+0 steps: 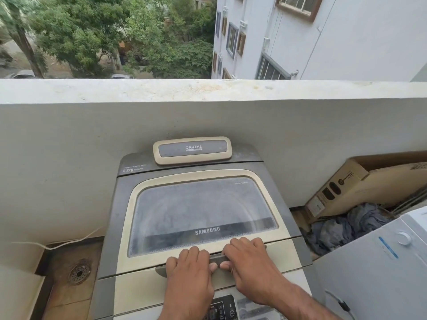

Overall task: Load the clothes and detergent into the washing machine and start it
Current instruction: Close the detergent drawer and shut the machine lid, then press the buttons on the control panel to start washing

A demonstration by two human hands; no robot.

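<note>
A grey and cream top-loading washing machine (129, 204) stands against the balcony wall, its dusty glass lid (203, 211) down. My left hand (189, 271) and my right hand (249, 262) sit side by side on the dark lid handle (218, 259) at the lid's front edge, fingers over its top and thumbs curled under it. The control panel (223, 308) shows between my forearms at the bottom edge. A heap of blue-grey clothes (346, 227) lies on the floor to the machine's right. No detergent is in view.
The balcony parapet (208, 91) runs behind the machine. A cardboard box (360, 185) leans at the right above the clothes. A white appliance (381, 269) with a knob fills the lower right. A floor drain (79, 272) and a white cable (69, 242) lie to the left.
</note>
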